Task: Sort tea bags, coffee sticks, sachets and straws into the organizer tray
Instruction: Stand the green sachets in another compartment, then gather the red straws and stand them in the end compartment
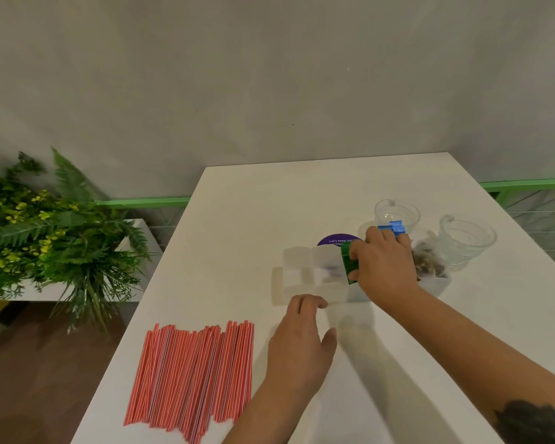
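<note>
Most of the sorting left, judging by the whole pile of red straws [193,379] lying loose on the desk [253,219]. Blue sachets [394,228] and brown tea bags [428,262] already in the clear tray [302,277]. Right hand [383,264] curled round green packets [348,264], lowering them into a middle slot. Left hand [302,344] relaxed, fingertips touching the tray's near edge, holding nothing.

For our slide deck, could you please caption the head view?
Right hand sets green packets into the organizer tray; left hand rests beside red straws.
</note>
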Tool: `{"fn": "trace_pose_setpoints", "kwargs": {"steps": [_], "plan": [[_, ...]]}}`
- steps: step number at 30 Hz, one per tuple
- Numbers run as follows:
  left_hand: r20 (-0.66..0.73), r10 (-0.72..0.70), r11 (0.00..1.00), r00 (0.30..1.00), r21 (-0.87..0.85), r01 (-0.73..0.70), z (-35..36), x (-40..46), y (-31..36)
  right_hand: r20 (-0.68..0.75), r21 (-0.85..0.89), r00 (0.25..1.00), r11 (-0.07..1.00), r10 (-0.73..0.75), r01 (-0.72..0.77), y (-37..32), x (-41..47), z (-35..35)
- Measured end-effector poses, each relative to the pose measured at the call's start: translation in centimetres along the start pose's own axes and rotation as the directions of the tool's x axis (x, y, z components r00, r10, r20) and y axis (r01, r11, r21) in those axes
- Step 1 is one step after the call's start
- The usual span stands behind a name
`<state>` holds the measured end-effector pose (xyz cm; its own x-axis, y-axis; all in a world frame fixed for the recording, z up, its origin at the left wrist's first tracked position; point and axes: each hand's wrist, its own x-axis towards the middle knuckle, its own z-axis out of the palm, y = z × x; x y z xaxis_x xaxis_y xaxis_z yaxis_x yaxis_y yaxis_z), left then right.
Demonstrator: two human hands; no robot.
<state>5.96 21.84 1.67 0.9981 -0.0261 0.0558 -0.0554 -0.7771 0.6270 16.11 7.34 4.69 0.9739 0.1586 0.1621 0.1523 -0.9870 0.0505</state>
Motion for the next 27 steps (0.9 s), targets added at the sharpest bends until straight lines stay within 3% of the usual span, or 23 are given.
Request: {"fn": "trace_pose_setpoints", "kwargs": {"steps": [9, 20, 27], "plan": [[-0.059, -0.03, 1.0, 0.998, 0.003, 0.03, -2.3, -1.1, -2.3, -0.205, 0.282, 0.975, 0.959, 0.084, -0.023, -2.6, -1.9, -1.1], [-0.193, -0.145, 0.988, 0.971, 0.029, 0.153, -5.1, -3.1, -5.8, -0.051, 0.524, 0.998, 0.849, -0.043, 0.063, -8.6, -5.5, -0.4], [-0.343, -0.288, 0.949, 0.894, 0.023, 0.315, -7.2, -5.0, -7.6, 0.094, 0.612, 0.977, 0.785, -0.191, 0.094, -11.2, -6.1, -0.1]]}}
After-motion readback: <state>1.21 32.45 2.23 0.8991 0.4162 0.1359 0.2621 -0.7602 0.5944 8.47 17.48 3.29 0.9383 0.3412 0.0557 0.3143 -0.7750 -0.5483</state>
